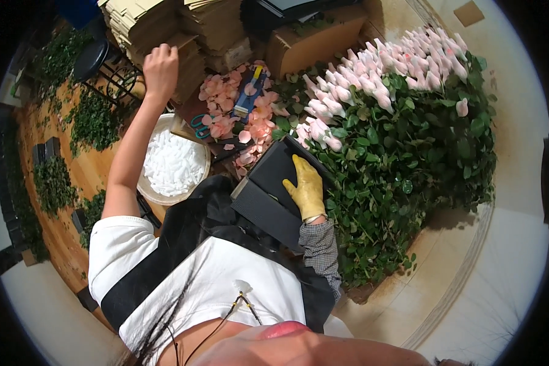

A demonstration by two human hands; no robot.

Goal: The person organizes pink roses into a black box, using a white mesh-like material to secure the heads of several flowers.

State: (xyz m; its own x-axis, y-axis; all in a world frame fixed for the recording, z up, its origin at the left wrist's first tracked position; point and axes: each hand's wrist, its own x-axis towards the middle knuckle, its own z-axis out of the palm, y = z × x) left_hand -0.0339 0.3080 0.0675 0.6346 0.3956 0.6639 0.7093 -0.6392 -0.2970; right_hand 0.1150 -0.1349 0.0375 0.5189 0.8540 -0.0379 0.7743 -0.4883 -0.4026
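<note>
Black corrugated sheet (265, 215) is lying flowerless on lap (216, 210) under yellow-gloved right hand (307, 188), fingers together; left hand (160, 70) is curling by tan cardboard stack (188, 70), grip unclear; pink roses (381, 97) are wearing white sleeves (348, 79).

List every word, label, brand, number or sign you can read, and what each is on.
None can be read in this view.
Blue-and-yellow tool: too small to tell whether it bears print.
Black corrugated board by the gloved right hand: no lettering I can make out.
Brown cardboard box: no legible text.
</note>
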